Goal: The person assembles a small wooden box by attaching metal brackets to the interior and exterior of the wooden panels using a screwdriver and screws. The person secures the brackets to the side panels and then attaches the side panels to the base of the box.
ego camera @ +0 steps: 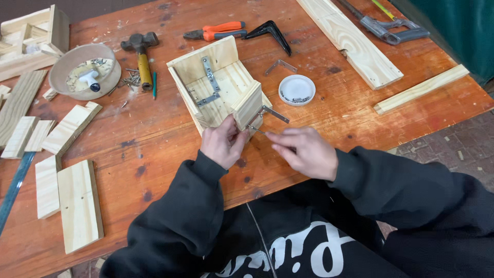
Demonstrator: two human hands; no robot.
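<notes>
Worn reddish-brown wooden tabletop [154, 139] fills the view, scarred with dark spots, and near its middle an open pale pine box [218, 90] is set, assembled from small boards and fitted inside with flat metal brackets. The near corner of the box is gripped by the left hand [222, 144], whose fingers are closed around the front board. A thin silver screwdriver [256, 129] is pinched in the fingertips of the right hand [303, 152], with its tip laid against an angled metal bracket [271, 113] at the box's front corner; the two hands are held close together but are not seen touching. Just beyond the box a round white lid holding small screws [297, 90] is placed, with a loose metal corner bracket [280, 66] beside it. Farther back, orange-handled pliers [216, 32] and a black angle bracket [268, 33] are laid. To the left, a hammer with a yellow wooden handle [141, 59] is found next to scattered nails and a beige plastic bowl [85, 69]. Cut pine offcuts [77, 203] are spread along the left edge, and a long pine plank [350, 41] is laid at the upper right.
</notes>
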